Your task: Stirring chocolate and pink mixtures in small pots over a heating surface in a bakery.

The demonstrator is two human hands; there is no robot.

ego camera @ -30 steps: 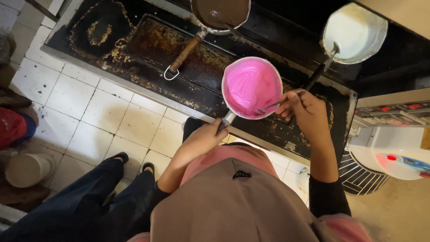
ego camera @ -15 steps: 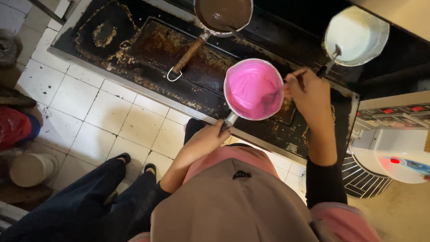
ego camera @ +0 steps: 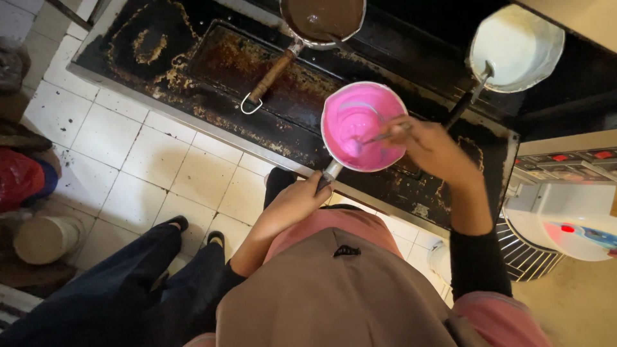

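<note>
Right hand [ego camera: 432, 146] back over pink pan [ego camera: 364, 126], gripping spoon [ego camera: 379, 137].

Glossy pink batter [ego camera: 360, 122] in metal saucepan [ego camera: 329, 168]; rusty, crusted stovetop [ego camera: 218, 64]

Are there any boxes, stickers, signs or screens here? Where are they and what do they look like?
Control panel: right edge, beside the stove; a pale strip with small red buttons.
Round label: on the white machine at lower right; blue and white with a red dot nearby; too blurred for detail.
Red bag: on the floor at far left; crumpled, no label visible.
No screens or signs show.
</note>
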